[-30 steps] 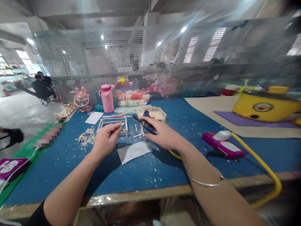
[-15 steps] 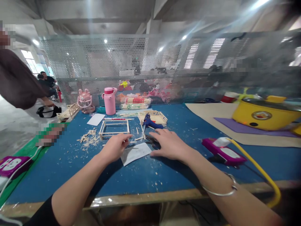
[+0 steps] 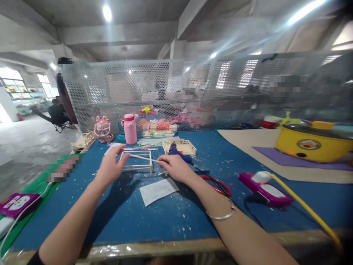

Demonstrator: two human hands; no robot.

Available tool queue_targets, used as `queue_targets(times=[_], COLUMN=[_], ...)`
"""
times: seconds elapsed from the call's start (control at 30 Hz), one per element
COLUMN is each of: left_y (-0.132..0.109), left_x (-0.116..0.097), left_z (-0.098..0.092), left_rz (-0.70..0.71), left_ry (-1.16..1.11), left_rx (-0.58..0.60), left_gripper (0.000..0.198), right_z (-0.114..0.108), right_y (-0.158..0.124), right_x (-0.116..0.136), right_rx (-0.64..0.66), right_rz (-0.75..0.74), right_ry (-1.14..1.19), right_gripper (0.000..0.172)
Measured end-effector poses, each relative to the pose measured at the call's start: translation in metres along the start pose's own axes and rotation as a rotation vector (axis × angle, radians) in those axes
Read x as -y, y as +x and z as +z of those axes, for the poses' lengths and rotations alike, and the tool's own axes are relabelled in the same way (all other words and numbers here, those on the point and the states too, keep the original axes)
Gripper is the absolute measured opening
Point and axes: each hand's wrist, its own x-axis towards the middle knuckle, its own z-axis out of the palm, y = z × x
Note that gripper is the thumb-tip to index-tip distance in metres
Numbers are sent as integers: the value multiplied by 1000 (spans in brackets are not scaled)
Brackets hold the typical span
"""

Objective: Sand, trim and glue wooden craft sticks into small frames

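Observation:
A thin wooden stick (image 3: 143, 158) runs between my two hands, above a small rectangular frame of wooden sticks (image 3: 151, 162). My left hand (image 3: 110, 165) has its thumb and fingers closed at the stick's left end. At the other end, my right hand (image 3: 175, 167) pinches the stick between thumb and fingertips. Just behind the right hand lies a blue glue gun (image 3: 179, 151). Red-handled pliers (image 3: 224, 187) lie partly under my right forearm. A white sheet of paper (image 3: 159, 191) rests on the blue table in front of the hands.
Behind the frame stand a pink bottle (image 3: 130, 129), a pink jug (image 3: 104, 130) and a wooden stick tray (image 3: 185, 146). To the right are a purple power strip (image 3: 266, 189) with a yellow cord and a yellow electric pot (image 3: 314, 143). A perforated metal screen (image 3: 116, 88) backs the table.
Both hands have moved left, off the pliers and paper, and now hold the stick over the frame. The red pliers handles have come into view. The view has tilted upward slightly.

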Motion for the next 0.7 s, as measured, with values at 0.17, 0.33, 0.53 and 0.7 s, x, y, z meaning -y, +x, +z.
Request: queue_targets(times=[0.17, 0.33, 0.53, 0.7], left_y=[-7, -17, -14, 0], left_x=[50, 57, 38, 20], left_z=[-20, 1, 9, 7], left_rz=[-353, -387, -452, -581], left_ry=[96, -169, -333, -509], left_rx=[286, 279, 158, 95], left_gripper=[80, 61, 33, 43], right_z=[15, 31, 30, 16], right_y=[2, 3, 6, 8], right_x=[-8, -5, -13, -16], right_rx=[-73, -25, -42, -142], right_rz=[91, 94, 133, 140], right_ry=[128, 265, 494, 641], right_gripper=[21, 16, 22, 29])
